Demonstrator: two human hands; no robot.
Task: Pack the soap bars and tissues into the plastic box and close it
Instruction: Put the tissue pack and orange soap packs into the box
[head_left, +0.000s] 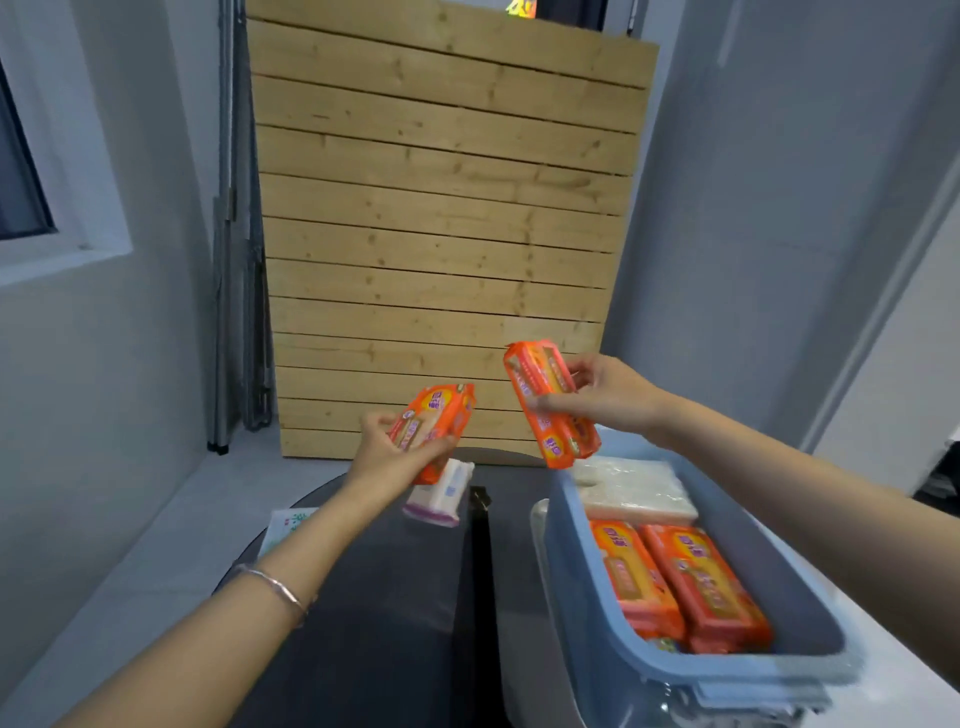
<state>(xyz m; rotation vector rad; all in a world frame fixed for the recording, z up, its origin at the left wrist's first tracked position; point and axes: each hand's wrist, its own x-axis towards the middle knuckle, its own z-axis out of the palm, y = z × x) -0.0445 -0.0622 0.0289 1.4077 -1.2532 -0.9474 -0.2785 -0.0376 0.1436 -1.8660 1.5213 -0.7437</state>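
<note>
My left hand (387, 449) grips an orange-wrapped soap bar (441, 423) in the air above the dark table. My right hand (602, 395) holds a second orange soap bar (545, 400), tilted on end over the far rim of the blue plastic box (571, 597). Inside the box lie two orange soap bars (675, 577) side by side, with a white tissue pack (634, 488) at the far end. Another tissue pack (441, 493) with a purple edge lies on the table just below my left hand.
The dark round table (395, 597) has a seam down its middle. A white and green paper (285, 525) lies at its left edge. The box's blue lid (753, 696) hangs at the near side. A wooden slatted panel (441, 234) leans against the wall behind.
</note>
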